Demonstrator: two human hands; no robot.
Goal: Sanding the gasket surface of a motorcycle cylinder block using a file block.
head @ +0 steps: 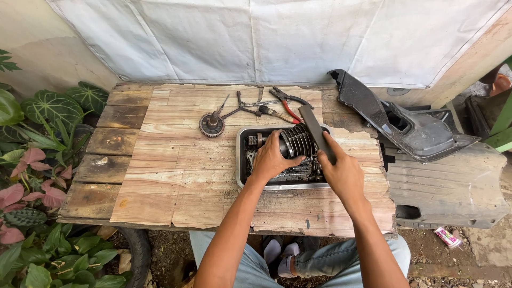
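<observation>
A finned metal engine cylinder lies in a shallow metal tray on a worn wooden table. My left hand rests on the cylinder's near end, fingers wrapped over it. My right hand grips the lower end of a long flat dark bar, which lies slanted across the cylinder's right side. More small greasy engine parts sit in the tray under the cylinder, partly hidden by my hands.
A toothed gear with a shaft, red-handled pliers, a screwdriver and thin tools lie at the table's back. Black and grey plastic body panels rest to the right. Leafy plants crowd the left edge. A white sheet hangs behind.
</observation>
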